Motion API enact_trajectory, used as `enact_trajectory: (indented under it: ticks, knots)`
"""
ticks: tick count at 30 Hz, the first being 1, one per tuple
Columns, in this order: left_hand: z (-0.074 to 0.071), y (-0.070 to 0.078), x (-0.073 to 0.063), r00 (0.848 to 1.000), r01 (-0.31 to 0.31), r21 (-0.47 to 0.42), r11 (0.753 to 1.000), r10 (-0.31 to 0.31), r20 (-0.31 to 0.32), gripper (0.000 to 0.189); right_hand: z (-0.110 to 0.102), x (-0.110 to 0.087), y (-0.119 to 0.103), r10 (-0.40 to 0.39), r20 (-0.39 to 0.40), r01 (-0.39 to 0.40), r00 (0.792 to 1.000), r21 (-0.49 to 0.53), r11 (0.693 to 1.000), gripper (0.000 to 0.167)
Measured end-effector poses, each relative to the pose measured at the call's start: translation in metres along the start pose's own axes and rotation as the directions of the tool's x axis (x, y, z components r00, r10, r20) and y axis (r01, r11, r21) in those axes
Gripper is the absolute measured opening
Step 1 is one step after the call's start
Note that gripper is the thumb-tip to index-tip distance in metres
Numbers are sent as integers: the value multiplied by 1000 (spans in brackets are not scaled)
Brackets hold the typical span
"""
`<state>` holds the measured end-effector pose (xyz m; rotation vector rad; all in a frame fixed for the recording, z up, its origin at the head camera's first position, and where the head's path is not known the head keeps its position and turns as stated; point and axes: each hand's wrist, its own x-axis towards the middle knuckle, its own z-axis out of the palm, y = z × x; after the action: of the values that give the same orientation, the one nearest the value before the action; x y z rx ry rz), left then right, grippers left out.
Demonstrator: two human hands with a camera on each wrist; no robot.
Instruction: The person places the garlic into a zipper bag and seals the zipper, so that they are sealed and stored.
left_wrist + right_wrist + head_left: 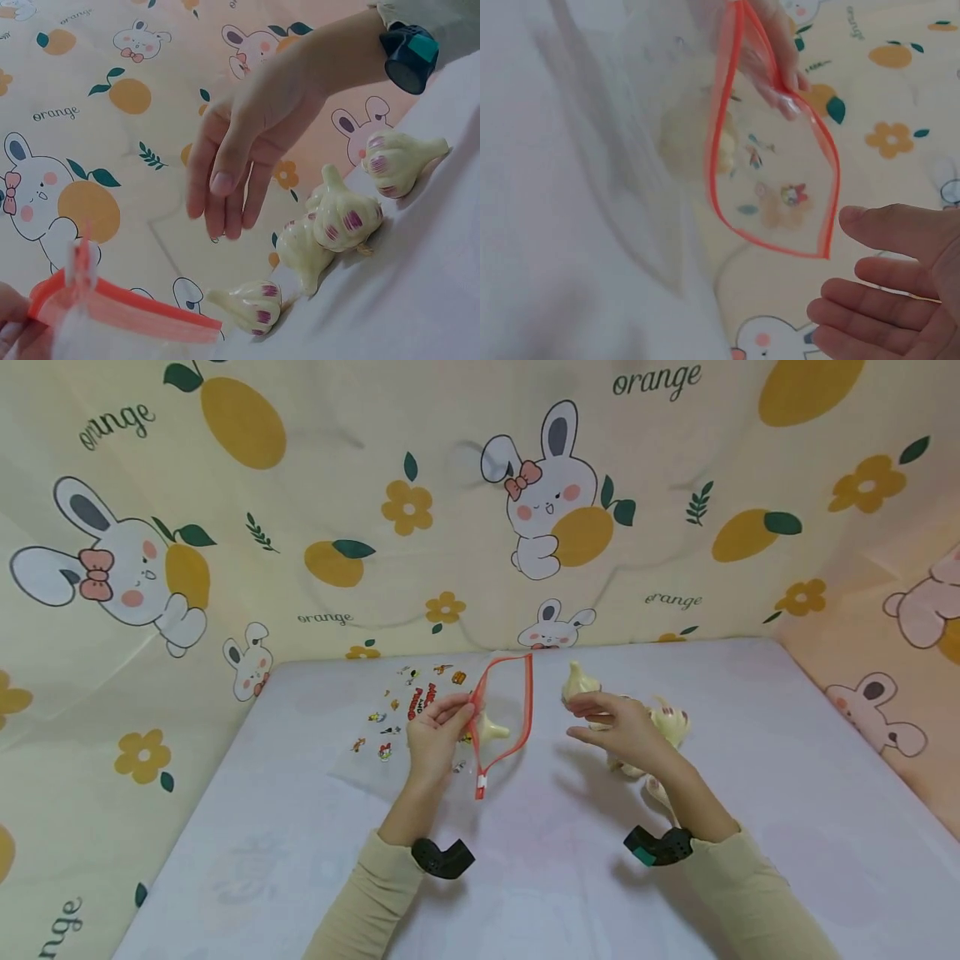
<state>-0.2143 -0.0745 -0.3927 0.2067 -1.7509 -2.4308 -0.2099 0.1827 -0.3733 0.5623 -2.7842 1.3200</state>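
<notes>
My left hand (437,739) pinches the red zip edge of a clear bag (529,702) printed with small cartoon figures. The bag's mouth gapes to the right, and a pale garlic bulb (491,729) shows inside it. To the right, my right hand (622,727) hovers with fingers loosely extended and nothing in them. Beyond its fingertips one garlic bulb (576,681) sits on the table, partly covered by the hand in the head view. More garlic bulbs (345,221) with purple streaks lie below that hand in the left wrist view, some touching each other.
A white-covered table (540,877) carries everything. Behind it hangs a cream cloth (450,560) printed with rabbits and oranges, which also lines the left and right sides. Each wrist wears a dark camera band (442,858).
</notes>
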Motion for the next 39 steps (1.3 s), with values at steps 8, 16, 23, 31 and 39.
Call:
enact_trajectory:
  ticks: [8,16,23,31,39]
  knots:
    - [-1,-1,0,1000,1,-8,1000,-1,6,21,-23,-15,0,-2,-25,2,1000,-30,1000,39]
    - [-1,-3,1,1000,9,6,1000,-9,15,25,-39,-28,11,-5,-43,0,999,-131,991,40]
    - [-1,-6,1,1000,19,-3,1000,-19,16,21,-49,-45,18,-8,-64,-3,998,-168,986,38]
    - [-2,-10,2,999,-10,7,1000,10,31,18,-57,-58,27,-16,-64,2,998,-207,978,38]
    - [-1,-7,2,999,48,63,997,-48,-2,24,-65,-65,33,-16,-60,2,998,-229,974,38]
